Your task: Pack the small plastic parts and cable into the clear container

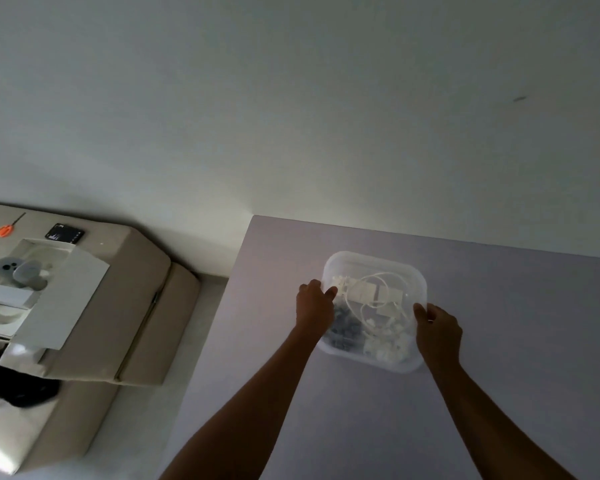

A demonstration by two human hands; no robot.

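A clear square container (374, 263) with rounded corners rests on the grey table. Inside it lie a coiled white cable (378, 289), small white plastic parts (392, 344) along the near and right side, and dark grey plastic parts (343, 329) at the near left. My left hand (314, 303) grips the container's left rim, thumb over the edge. On the opposite side, my right hand (437, 329) holds the right rim, fingers curled over it.
The grey table (499, 341) ends at the wall behind the container and at its left edge. Left of it stands a beige sofa (142, 306) with an open white box (42, 296), orange scissors (5, 230) and a dark card (65, 233).
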